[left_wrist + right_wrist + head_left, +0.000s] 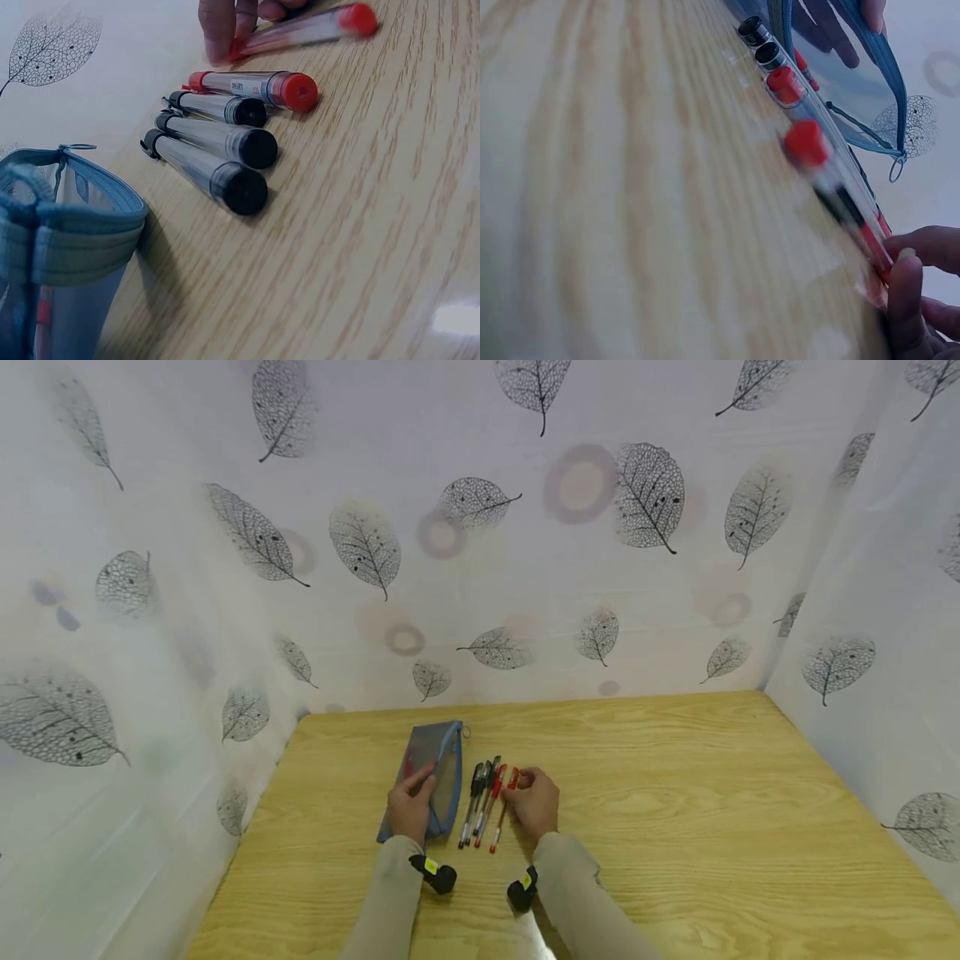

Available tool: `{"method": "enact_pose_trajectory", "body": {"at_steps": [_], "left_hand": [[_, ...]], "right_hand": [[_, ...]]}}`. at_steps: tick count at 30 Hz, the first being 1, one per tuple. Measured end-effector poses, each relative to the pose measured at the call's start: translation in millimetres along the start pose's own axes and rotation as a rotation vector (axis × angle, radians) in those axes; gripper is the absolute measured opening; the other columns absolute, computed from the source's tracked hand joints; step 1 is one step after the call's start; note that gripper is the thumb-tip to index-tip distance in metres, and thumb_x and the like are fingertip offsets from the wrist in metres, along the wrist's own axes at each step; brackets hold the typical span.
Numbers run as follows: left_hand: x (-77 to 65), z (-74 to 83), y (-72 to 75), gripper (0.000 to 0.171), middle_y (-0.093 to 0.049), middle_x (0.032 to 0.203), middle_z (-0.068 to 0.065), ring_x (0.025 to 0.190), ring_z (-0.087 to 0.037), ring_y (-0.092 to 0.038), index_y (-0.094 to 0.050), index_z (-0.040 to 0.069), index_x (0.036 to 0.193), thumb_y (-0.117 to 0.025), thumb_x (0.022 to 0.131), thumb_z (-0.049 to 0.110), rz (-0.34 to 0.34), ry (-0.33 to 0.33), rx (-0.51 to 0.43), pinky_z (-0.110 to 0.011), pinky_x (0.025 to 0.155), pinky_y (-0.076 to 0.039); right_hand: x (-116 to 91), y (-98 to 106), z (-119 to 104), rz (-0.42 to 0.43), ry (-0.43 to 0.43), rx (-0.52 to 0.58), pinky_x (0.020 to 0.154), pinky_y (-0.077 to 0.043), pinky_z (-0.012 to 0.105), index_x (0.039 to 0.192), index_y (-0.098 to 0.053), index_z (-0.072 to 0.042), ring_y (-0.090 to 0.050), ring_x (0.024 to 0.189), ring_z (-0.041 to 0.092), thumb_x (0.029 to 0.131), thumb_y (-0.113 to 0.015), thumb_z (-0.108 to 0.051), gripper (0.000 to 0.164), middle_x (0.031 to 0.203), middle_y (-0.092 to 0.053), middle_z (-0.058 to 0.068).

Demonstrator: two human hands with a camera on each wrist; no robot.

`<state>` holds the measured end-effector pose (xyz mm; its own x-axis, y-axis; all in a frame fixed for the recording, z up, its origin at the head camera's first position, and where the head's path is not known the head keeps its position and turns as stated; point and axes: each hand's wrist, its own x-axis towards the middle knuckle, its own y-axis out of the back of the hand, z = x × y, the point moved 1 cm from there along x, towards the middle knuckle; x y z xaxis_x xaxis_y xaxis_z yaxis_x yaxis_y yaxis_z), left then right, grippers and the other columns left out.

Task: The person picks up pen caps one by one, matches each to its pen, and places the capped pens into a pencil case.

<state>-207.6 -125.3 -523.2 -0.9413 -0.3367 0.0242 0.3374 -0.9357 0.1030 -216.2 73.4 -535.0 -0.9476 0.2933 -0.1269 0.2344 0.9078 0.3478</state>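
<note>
My right hand (537, 803) pinches a red-capped gel pen (307, 31) near its cap, between thumb and fingers. The pen's red tail end is lifted a little off the table in the right wrist view. Left of it, another red gel pen (255, 86) and 3 black gel pens (199, 161) lie side by side. A blue mesh zip pencil case (423, 745) stands to their left with its zip open. My left hand (409, 806) holds the case by its rim, fingers and thumb on either side. Something red (43, 322) shows inside through the mesh.
The wood-grain table (675, 810) stretches to the right of the pens. A pale curtain (525, 568) printed with leaves hangs at the back and on both sides. A black wrist camera (442, 878) sits on each sleeve.
</note>
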Motion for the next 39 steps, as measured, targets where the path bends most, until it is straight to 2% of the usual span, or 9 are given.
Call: {"method": "enact_pose_trajectory", "body": {"at_steps": [2, 4, 8, 14, 21, 29, 32, 39], "left_hand": [[0.4, -0.2, 0.1, 0.022, -0.066, 0.12, -0.011, 0.107, -0.026, -0.061, -0.072, 0.008, 0.113, -0.064, 0.093, 0.01, -0.002, -0.001, -0.002, -0.035, 0.087, -0.05], [0.6, -0.2, 0.1, 0.022, -0.066, 0.12, -0.011, 0.108, -0.026, -0.061, -0.072, 0.008, 0.114, -0.064, 0.093, 0.01, -0.003, 0.001, -0.006, -0.033, 0.086, -0.05], [0.4, -0.1, -0.1, 0.022, -0.066, 0.12, -0.011, 0.108, -0.026, -0.061, -0.072, 0.008, 0.113, -0.064, 0.093, 0.009, -0.003, 0.005, -0.014, -0.032, 0.086, -0.05], [0.1, -0.2, -0.9, 0.022, -0.066, 0.12, -0.011, 0.109, -0.027, -0.06, -0.072, 0.008, 0.114, -0.064, 0.093, 0.01, -0.004, 0.008, -0.021, -0.042, 0.091, -0.048], [0.0, -0.5, -1.7, 0.022, -0.066, 0.12, -0.01, 0.11, -0.026, -0.06, -0.072, 0.008, 0.113, -0.065, 0.093, 0.011, -0.002, 0.013, -0.021, -0.041, 0.091, -0.048], [0.0, -2.5, -2.5, 0.022, -0.067, 0.118, -0.008, 0.11, -0.024, -0.06, -0.073, 0.009, 0.113, -0.065, 0.092, 0.01, 0.001, 0.028, -0.023, -0.039, 0.091, -0.048], [-0.9, -2.1, -2.3, 0.022, -0.067, 0.119, -0.008, 0.11, -0.024, -0.06, -0.073, 0.009, 0.113, -0.065, 0.092, 0.01, -0.002, 0.024, -0.014, -0.039, 0.091, -0.048], [-0.6, -0.7, -1.7, 0.021, -0.067, 0.119, -0.008, 0.108, -0.025, -0.061, -0.073, 0.01, 0.112, -0.065, 0.093, 0.012, 0.001, 0.001, 0.007, -0.037, 0.089, -0.048]], "right_hand": [[0.2, 0.4, -0.4, 0.02, 0.023, -0.038, 0.069, -0.052, 0.035, 0.114, -0.062, 0.006, -0.06, 0.081, 0.022, 0.073, -0.078, -0.001, 0.044, 0.093, -0.064, 0.013], [-0.1, 0.5, -0.6, 0.029, 0.029, -0.05, 0.071, -0.052, 0.037, 0.114, -0.062, 0.006, -0.061, 0.081, 0.024, 0.072, -0.076, 0.001, 0.044, 0.091, -0.065, 0.013], [-1.0, 0.9, -1.0, 0.02, 0.036, -0.073, 0.065, -0.054, 0.034, 0.116, -0.06, 0.008, -0.062, 0.075, 0.021, 0.073, -0.075, 0.001, 0.046, 0.088, -0.065, 0.011], [-3.6, 2.5, -4.0, -0.006, 0.024, -0.109, 0.063, -0.053, 0.033, 0.118, -0.059, 0.007, -0.062, 0.072, 0.018, 0.076, -0.076, -0.004, 0.047, 0.086, -0.065, 0.009], [-3.7, 4.2, -3.4, -0.05, 0.027, -0.133, 0.058, -0.049, 0.028, 0.12, -0.057, 0.007, -0.059, 0.06, 0.013, 0.075, -0.077, -0.007, 0.051, 0.084, -0.065, 0.007], [-4.2, 5.2, -5.6, -0.059, 0.018, -0.24, 0.072, -0.051, 0.039, 0.123, -0.057, 0.004, -0.061, 0.076, 0.02, 0.074, -0.079, -0.012, 0.056, 0.087, -0.067, 0.007], [-5.5, 6.1, -5.8, -0.063, 0.018, -0.258, 0.072, -0.052, 0.039, 0.122, -0.057, 0.003, -0.061, 0.078, 0.02, 0.073, -0.08, -0.011, 0.056, 0.088, -0.067, 0.007], [-7.0, 8.4, -5.0, -0.048, 0.078, -0.299, 0.071, -0.053, 0.04, 0.114, -0.063, 0.005, -0.063, 0.079, 0.021, 0.071, -0.077, -0.009, 0.048, 0.09, -0.069, 0.009]]}}
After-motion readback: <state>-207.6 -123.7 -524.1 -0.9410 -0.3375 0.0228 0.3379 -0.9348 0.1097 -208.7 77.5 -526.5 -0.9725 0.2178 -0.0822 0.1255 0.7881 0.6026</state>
